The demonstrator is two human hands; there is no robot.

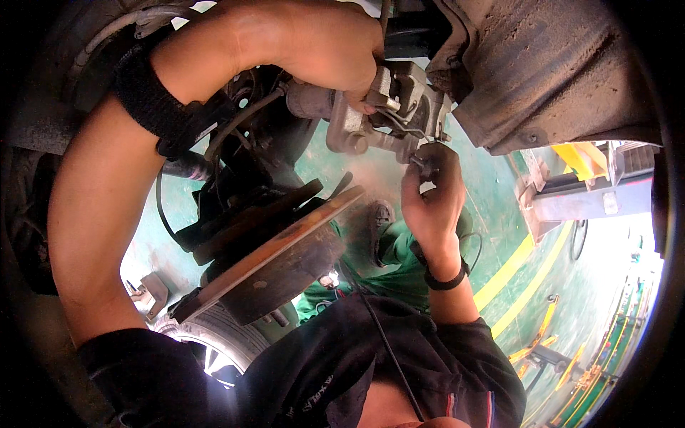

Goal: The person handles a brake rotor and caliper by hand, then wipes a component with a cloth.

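Observation:
A grey metal brake caliper [408,96] hangs near the top middle, off the brake disc. My left hand [328,53] reaches over from the left and is closed around the caliper, its thumb showing at the near side and its other fingers mostly hidden. My right hand [437,196] is below the caliper's right end. Its fingers are pinched around a small dark pin or bolt [418,162] there; the exact kind is hard to make out. Lower left of the caliper is the rusty-edged brake disc [285,250], tilted, with wheel studs showing.
A brake hose [242,118] runs to the caliper. Dark suspension parts [242,157] stand behind the disc. A dusty wheel-arch liner [556,78] fills the upper right. A wheel with a tyre [225,332] lies lower left on the green floor. Yellow lift parts [581,164] stand right.

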